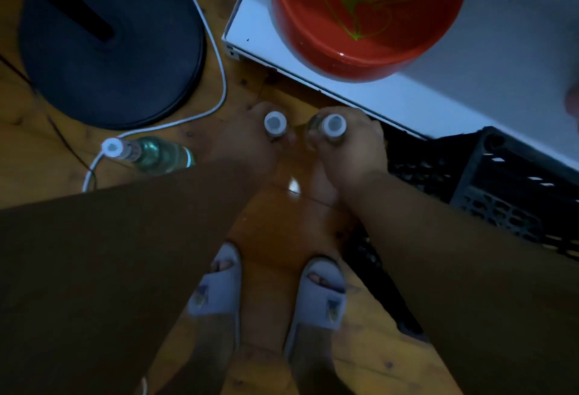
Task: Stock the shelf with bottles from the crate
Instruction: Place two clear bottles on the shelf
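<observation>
Each hand grips one bottle upright by its neck: the left hand (247, 141) curls round the left bottle (275, 123), the right hand (354, 141) round the right bottle (334, 125). Both are clear glass with round white caps. A third bottle (150, 151), greenish glass, stands left of the grips. The black perforated plastic crate (501, 184) sits right of them; the white shelf (407, 97) lies beyond, bearing a glossy red basin (360, 59). Its writing is unreadable.

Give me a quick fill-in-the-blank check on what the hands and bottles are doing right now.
1. Each hand, left hand and right hand, grips one ____ by its neck.
2. A third bottle lies on the wooden ____.
3. The red basin sits on the ____ shelf.
4. The black crate is at the person's ____ side.

Missing words: bottle; floor; white; right
</observation>
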### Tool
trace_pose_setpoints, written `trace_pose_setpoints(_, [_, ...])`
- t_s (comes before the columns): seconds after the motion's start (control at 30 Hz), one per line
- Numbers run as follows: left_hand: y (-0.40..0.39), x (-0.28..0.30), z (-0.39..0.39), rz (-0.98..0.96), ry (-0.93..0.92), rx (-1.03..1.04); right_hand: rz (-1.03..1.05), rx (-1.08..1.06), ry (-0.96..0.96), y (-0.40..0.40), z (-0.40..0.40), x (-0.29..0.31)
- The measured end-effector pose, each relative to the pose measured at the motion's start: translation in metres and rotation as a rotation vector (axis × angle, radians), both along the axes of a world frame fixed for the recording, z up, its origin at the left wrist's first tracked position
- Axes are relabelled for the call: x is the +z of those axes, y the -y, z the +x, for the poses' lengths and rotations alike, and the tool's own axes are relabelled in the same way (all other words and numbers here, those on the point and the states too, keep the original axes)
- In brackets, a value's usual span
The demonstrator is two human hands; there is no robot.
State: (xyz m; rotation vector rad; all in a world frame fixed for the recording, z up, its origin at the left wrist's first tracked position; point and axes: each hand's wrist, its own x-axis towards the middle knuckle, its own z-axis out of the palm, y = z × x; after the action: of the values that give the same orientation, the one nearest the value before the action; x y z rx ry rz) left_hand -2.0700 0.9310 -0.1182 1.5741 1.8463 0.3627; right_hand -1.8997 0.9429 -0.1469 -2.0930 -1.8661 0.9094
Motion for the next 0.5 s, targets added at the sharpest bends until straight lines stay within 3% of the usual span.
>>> trace_pose_setpoints(0.17, [0.016, 0.118, -0.004, -0.048, 0.035, 0.023, 0.018, 0.037, -0.113, 0.028, -0.005, 0.118])
trace_pose_setpoints(0.4, [0.052, 0.390, -0.001, 0.052, 0.160, 0.104, 0.062, -0.109, -0.351, 0.068, -0.001, 0.416])
trace_pose_setpoints(0.5, [0.064, 0.506, 0.003, 0.247, 0.187, 0.054, 0.173, -0.088, -0.366, 0.075, 0.012, 0.525])
